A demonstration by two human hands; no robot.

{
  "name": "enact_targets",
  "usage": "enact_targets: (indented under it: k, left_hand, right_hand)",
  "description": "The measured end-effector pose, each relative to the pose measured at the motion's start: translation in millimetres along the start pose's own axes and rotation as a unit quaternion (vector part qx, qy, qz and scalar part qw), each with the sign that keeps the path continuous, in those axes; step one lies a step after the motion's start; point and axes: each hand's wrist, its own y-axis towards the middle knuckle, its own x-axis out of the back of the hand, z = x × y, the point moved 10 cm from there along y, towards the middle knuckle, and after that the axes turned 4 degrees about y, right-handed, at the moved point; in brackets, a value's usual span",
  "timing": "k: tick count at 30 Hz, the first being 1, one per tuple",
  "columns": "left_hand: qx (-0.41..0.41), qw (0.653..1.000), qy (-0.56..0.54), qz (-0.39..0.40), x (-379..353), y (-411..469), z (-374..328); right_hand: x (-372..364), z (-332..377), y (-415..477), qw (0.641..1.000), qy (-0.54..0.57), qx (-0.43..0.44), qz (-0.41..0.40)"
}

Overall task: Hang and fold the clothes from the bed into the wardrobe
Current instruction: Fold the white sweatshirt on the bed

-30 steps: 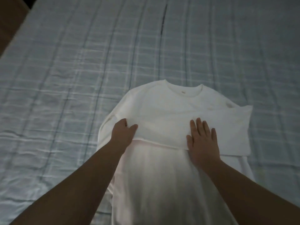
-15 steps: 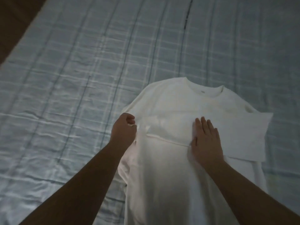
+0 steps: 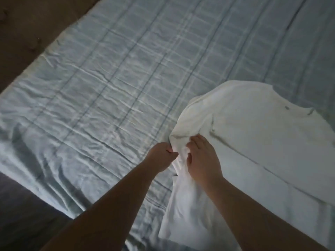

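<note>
Shirt [image 3: 262, 142] white, on checked bedsheet [image 3: 108, 87] | neck label [image 3: 286, 112] unreadable | left hand [image 3: 160, 156] pinches edge | right hand [image 3: 201, 160] grips fabric

Matt white cloth shirt [image 3: 253, 134], wrinkled checked cloth bedsheet [image 3: 108, 84]

White shirt [image 3: 253, 134] on a pale blue checked sheet [image 3: 117, 87].
The shirt is plain white, faintly yellowish near the shoulder and grey in the creases; a small grey label [image 3: 286, 112] shows at the neck. The sheet is pale blue-grey, crossed by a plaid of thin dark blue lines and broader whitish bands. At the upper left the floor [image 3: 27, 24] is dull brown with a few darker spots.
</note>
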Motion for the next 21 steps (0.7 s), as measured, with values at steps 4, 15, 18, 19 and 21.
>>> enact_targets:
  k: [4,15,18,19,21]
  left_hand:
    - [-0.023,0.999,0.017,-0.017,-11,-5,-8]
    - [-0.060,0.963,-0.261,-0.027,31,-28,8]
    - [-0.063,0.954,-0.293,0.023,25,-39,19]
    - [-0.072,0.945,-0.314,0.052,19,-46,18]
    - [-0.101,0.936,-0.326,0.085,14,-62,14]
  right_hand:
    - [-1,4,-10,0.994,-0.109,-0.018,0.010]
    - [1,31,-5,0.969,0.197,-0.145,-0.018]
    - [4,36,-7,0.931,0.320,-0.175,-0.030]
    - [2,36,-9,0.899,0.389,-0.202,-0.021]
    - [-5,38,-14,0.806,0.532,-0.258,-0.002]
